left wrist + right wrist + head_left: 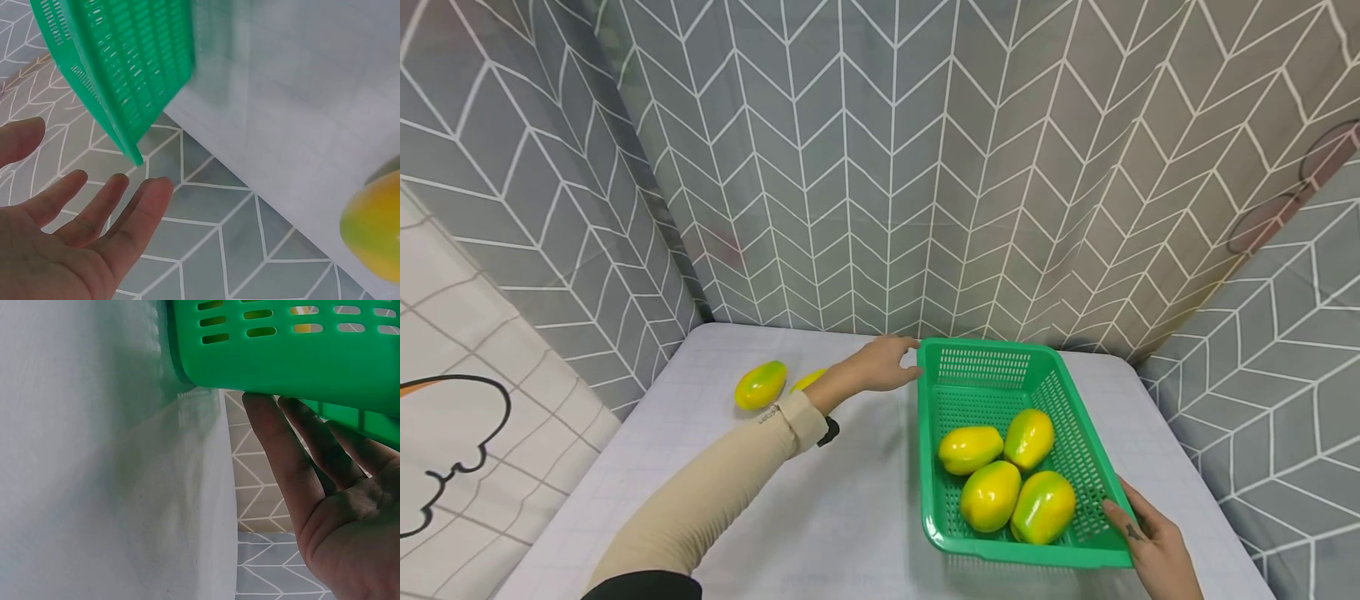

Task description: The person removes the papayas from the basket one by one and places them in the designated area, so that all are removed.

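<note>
A green plastic basket point(936, 500) with slotted walls stands at the right of the table, tilted in the wrist views. Inside lie several shiny yellow-green, papaya-like fruits point(990, 497). My right hand point(1157, 542) holds the basket's near right corner, thumb over the rim and fingers point(275, 447) against the outside. Close to the far left corner of the basket is my left hand point(883, 363), its fingers point(147, 209) loosely spread; the left wrist view shows a gap between them and the rim. Left of this hand lies one fruit point(761, 385), and another fruit point(807, 380) is partly hidden behind the forearm.
A white cloth covers the table point(842, 517). Grey curtains point(880, 167) with a white zigzag pattern hang behind it and along both sides. At the lower left hangs a white cloth point(467, 400) with a grid and a black-outlined drawing.
</note>
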`<act>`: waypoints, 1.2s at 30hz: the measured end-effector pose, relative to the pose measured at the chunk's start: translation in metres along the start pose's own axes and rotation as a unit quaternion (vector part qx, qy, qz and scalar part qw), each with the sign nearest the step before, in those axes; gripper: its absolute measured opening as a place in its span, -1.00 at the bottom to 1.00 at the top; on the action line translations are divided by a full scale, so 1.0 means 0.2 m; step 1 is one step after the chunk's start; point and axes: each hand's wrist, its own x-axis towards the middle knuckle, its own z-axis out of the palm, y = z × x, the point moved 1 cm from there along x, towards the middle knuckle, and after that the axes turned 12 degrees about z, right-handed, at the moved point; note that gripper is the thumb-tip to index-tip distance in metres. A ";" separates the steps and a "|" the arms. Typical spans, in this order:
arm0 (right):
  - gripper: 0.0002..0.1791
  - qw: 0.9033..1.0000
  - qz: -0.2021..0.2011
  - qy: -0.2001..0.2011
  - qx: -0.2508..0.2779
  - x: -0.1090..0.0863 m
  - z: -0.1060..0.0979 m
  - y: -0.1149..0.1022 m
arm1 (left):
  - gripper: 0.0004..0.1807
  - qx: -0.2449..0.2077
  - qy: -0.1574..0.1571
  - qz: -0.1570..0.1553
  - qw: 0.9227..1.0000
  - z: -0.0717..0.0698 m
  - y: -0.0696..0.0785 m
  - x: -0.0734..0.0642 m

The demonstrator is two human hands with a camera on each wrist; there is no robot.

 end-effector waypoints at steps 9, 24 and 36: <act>-0.05 1.000 0.005 0.003 -0.006 0.00 0.00 0.00 | -0.40 0.007 -0.004 0.026 1.000 0.02 0.07 0.03; -0.08 1.000 0.008 0.006 0.006 0.00 0.00 0.00 | -0.41 0.000 -0.027 0.073 0.997 0.06 0.21 0.07; -0.09 1.000 0.011 0.003 0.013 0.00 0.00 0.01 | -0.43 -0.007 -0.053 0.094 0.994 0.13 0.32 0.10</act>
